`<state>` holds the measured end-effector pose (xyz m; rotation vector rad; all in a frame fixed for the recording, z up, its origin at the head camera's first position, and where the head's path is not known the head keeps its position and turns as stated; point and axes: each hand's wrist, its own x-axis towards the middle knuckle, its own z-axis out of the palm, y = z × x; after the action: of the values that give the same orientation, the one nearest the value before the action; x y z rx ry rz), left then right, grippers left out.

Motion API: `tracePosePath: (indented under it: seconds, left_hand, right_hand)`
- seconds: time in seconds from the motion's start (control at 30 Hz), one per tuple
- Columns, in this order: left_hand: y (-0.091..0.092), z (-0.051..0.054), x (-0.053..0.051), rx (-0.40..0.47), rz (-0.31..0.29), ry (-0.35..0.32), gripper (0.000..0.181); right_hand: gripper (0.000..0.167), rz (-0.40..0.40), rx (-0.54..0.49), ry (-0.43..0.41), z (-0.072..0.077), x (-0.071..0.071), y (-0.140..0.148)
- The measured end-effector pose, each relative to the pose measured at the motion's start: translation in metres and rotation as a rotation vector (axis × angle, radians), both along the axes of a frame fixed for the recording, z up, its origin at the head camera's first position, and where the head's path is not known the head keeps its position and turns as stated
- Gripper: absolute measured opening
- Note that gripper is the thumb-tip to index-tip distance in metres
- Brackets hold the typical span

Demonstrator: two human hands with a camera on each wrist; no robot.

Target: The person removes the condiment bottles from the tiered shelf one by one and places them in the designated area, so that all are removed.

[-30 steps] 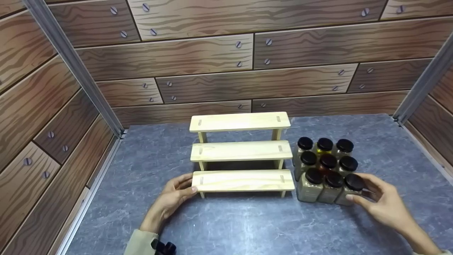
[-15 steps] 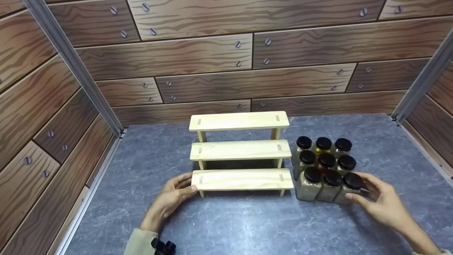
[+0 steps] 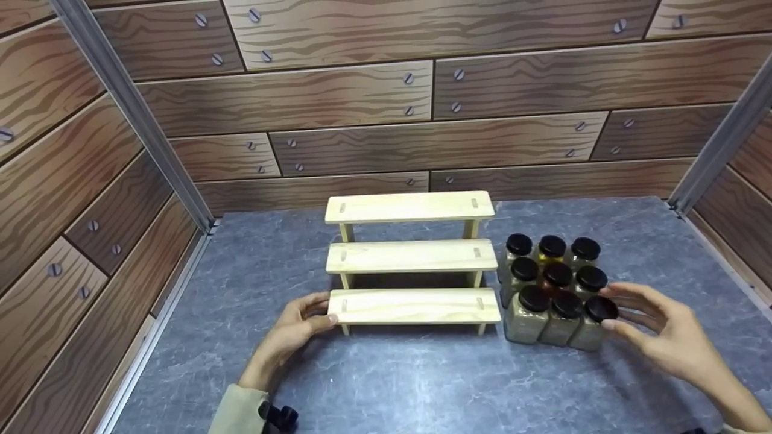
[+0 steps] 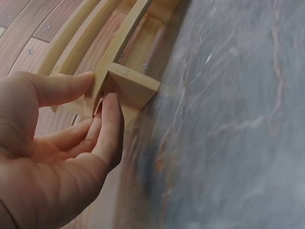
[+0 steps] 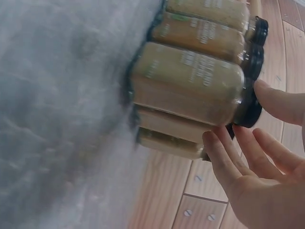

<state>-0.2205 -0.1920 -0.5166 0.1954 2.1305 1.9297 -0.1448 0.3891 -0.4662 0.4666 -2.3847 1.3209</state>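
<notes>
My left hand (image 3: 295, 330) pinches the left end of the lowest tier of a pale wooden three-step display stand (image 3: 416, 306). In the left wrist view the thumb lies on top of that board (image 4: 107, 71), with fingers beneath. My right hand (image 3: 669, 334) is beside the front right jar (image 3: 588, 334) of a tight block of square, black-lidded spice jars. The right wrist view has its thumb at the jar's lid (image 5: 249, 107) and its loosely extended fingers along the side, without a firm grip. Some jar labels show but are blurred.
The other jars (image 3: 528, 322) stand in rows just right of the stand. Grey marbled tabletop (image 3: 410, 386) lies in front. Wood-print walls (image 3: 362, 108) enclose the back and sides, with metal corner posts (image 3: 136, 114).
My right hand has shifted slightly right and up off the front right jar's body, its fingers spreading. The left hand stays on the stand. The jars have not visibly moved.
</notes>
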Motion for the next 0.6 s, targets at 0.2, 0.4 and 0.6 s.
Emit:
tracePosePath:
  seconds: [0.2,0.4,0.6]
  left_hand:
    - [0.002,0.010,0.001,-0.185,-0.012,0.075,0.062]
    - [0.000,0.029,0.000,-0.389,0.022,0.182,0.059]
    - [-0.004,0.052,0.001,-0.637,0.086,0.327,0.069]
  right_hand:
    - [0.057,-0.021,0.071,0.007,0.014,-0.003,0.000]
    - [0.056,-0.070,0.138,0.037,0.028,-0.011,-0.001]
    - [0.063,-0.107,0.255,0.006,0.044,-0.022,0.001]
